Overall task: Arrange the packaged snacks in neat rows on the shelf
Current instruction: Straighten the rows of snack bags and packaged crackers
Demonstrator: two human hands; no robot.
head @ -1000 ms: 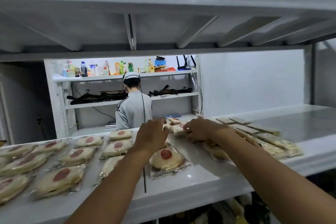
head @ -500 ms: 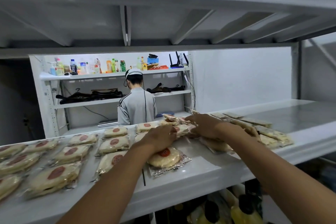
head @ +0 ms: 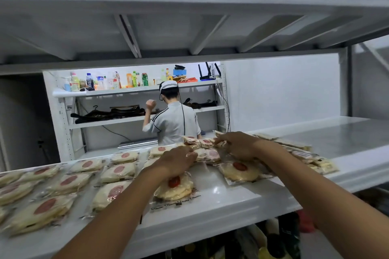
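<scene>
Head view. Sorting packaged snacks (head: 117,171) on a white shelf (head: 221,202), each clear wrap marked with a round red label; dark lettering along the front pack's (head: 174,189) edge too blurred to read. Pinching the top of the loose pile (head: 207,153) at mid-shelf with the right hand (head: 237,146); left hand (head: 177,160) laid on the same pile, grip impossible to judge. Neat rows off to the left.

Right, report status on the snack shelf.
Left grip and right grip both on loose pile of packs, hold unclear. Neat rows to the left. Lone pack beneath left wrist.
</scene>
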